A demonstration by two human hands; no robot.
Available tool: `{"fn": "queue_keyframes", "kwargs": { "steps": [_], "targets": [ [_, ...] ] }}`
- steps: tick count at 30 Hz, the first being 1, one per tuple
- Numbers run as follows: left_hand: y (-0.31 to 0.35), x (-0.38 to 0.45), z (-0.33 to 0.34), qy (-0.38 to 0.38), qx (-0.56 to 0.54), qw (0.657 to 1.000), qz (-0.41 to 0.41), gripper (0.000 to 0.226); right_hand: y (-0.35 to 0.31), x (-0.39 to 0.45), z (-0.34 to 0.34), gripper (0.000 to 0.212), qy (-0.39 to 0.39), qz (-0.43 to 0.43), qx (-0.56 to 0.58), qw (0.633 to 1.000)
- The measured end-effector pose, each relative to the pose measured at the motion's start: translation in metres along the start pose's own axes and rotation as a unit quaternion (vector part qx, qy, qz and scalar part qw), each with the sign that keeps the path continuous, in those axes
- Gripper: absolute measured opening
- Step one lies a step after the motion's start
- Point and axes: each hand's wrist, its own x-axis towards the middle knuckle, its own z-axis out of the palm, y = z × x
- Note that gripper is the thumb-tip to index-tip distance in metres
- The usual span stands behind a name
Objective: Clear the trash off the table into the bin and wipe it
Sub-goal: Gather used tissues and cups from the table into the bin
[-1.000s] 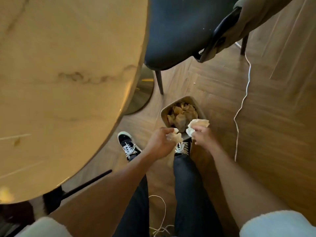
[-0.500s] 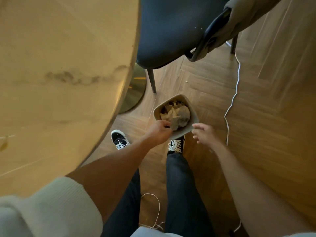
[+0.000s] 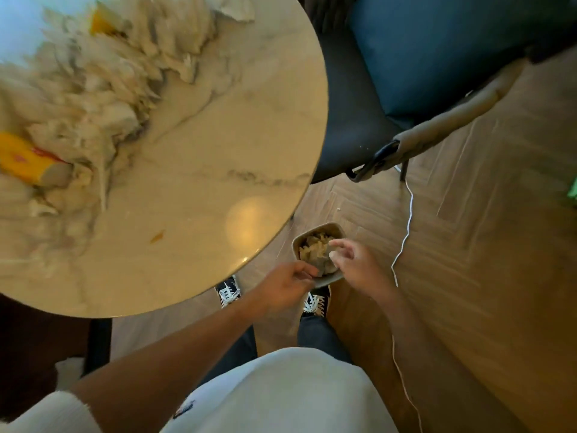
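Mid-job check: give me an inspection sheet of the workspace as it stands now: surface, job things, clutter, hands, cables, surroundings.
Surface: round marble table, near half bare apart from one small orange scrap.
Job things: blurred heap of crumpled paper on the far side of the table; bin on the floor, holding paper.
Clutter: yellow packaging in the heap.
Hands: left hand at the bin's near rim, grip unclear; right hand over the bin, fingers relaxed, empty.
Cables: white cable across the floor.
Surroundings: blue chair, wooden floor.

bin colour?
The bin is beige or tan, plain, no pattern. Only the head view shows it, on the floor under both hands.
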Motion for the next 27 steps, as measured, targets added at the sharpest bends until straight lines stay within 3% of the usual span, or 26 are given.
{"fn": "queue_keyframes", "kwargs": {
  "steps": [7,16,20,24,27],
  "targets": [
    [-0.018,-0.076,-0.058,0.097,-0.102,0.988,0.062,0.020,-0.114,-0.050,0.039,0.022,0.003,-0.129,-0.134,0.983],
    [-0.073,-0.137,-0.165,0.243,-0.178,0.950,0.085,0.019,-0.221,-0.020,0.145,0.026,-0.052,-0.208,-0.208,0.954],
    [-0.091,-0.153,-0.210,0.284,-0.210,0.931,0.096,0.020,-0.271,0.017,0.188,0.045,-0.020,-0.183,-0.111,0.977],
    [-0.106,-0.166,-0.245,0.301,-0.236,0.918,0.102,0.020,-0.322,0.057,0.216,0.057,0.005,-0.089,0.067,0.994],
    [-0.116,-0.171,-0.264,0.309,-0.267,0.908,0.097,0.019,-0.341,0.079,0.231,0.042,0.030,-0.067,0.099,0.992]
  ]
}}
